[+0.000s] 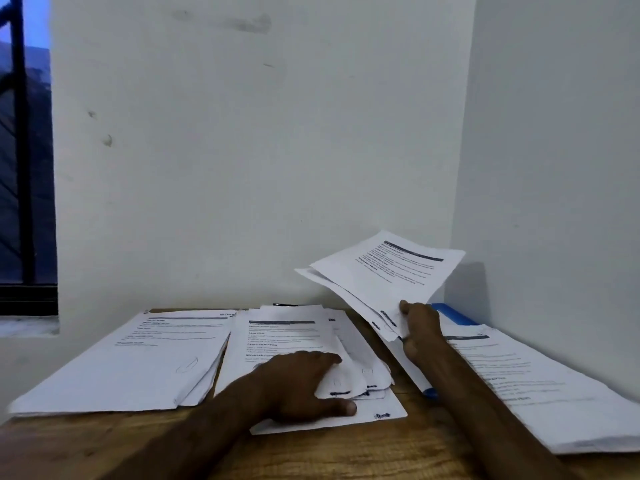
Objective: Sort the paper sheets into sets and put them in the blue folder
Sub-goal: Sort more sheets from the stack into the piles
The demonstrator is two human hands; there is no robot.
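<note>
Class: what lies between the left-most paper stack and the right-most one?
In the head view, the middle stack under the left hand, then a bare strip of table.

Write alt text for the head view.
A person's right hand holds fanned printed sheets above a wooden table while the left hand rests on the middle pile. A left pile flanks it; a right pile covers a blue folder.

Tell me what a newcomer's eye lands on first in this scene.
The fanned sheets, lifted above the table at right and pinched by the right hand, catch the eye first. Next come the left hand resting on the middle pile, and a blue folder peeking out behind the right hand.
</note>
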